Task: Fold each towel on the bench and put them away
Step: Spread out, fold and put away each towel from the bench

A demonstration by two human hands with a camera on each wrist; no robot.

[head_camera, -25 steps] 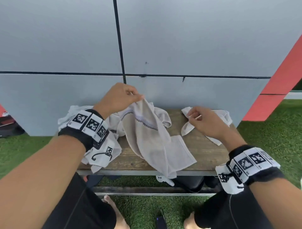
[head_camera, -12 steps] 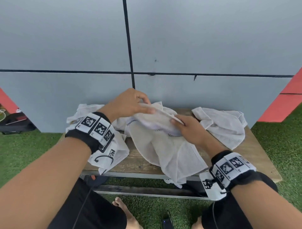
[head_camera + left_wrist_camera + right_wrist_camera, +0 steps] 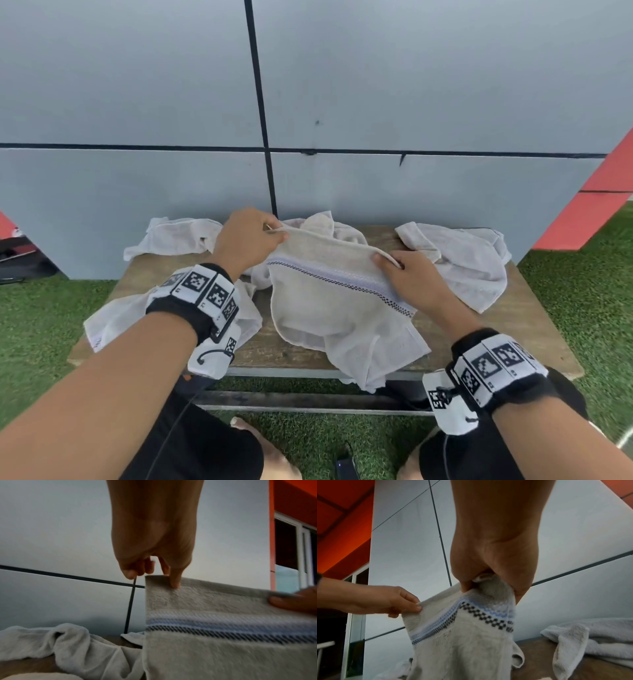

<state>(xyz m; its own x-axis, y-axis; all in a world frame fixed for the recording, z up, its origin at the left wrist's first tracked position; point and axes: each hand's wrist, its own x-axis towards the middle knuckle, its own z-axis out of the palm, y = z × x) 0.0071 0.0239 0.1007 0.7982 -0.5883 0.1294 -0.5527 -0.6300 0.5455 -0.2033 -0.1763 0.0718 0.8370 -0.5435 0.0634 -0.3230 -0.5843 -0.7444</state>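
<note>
A beige towel [image 3: 329, 294] with a blue and black checked stripe hangs over the middle of the wooden bench [image 3: 534, 329]. My left hand [image 3: 253, 236] pinches its upper left corner, thumb in front [image 3: 175, 582]. My right hand [image 3: 407, 270] grips the upper right edge, fingers curled round bunched cloth [image 3: 488, 584]. The top edge is stretched between both hands, lifted off the bench. The towel [image 3: 462, 649] droops down past the bench's front edge. In the right wrist view the left hand [image 3: 402, 604] shows at the left.
A crumpled white towel [image 3: 469, 260] lies at the bench's right end. More white towels [image 3: 174, 236] lie at the left end, one [image 3: 113, 325] draped over the front left corner. A grey panelled wall [image 3: 376, 102] stands right behind the bench. Green turf [image 3: 589, 308] surrounds it.
My right hand left the right-hand towel, crossed to the striped towel and took its edge. Both hands have since drawn apart, stretching the top edge out.
</note>
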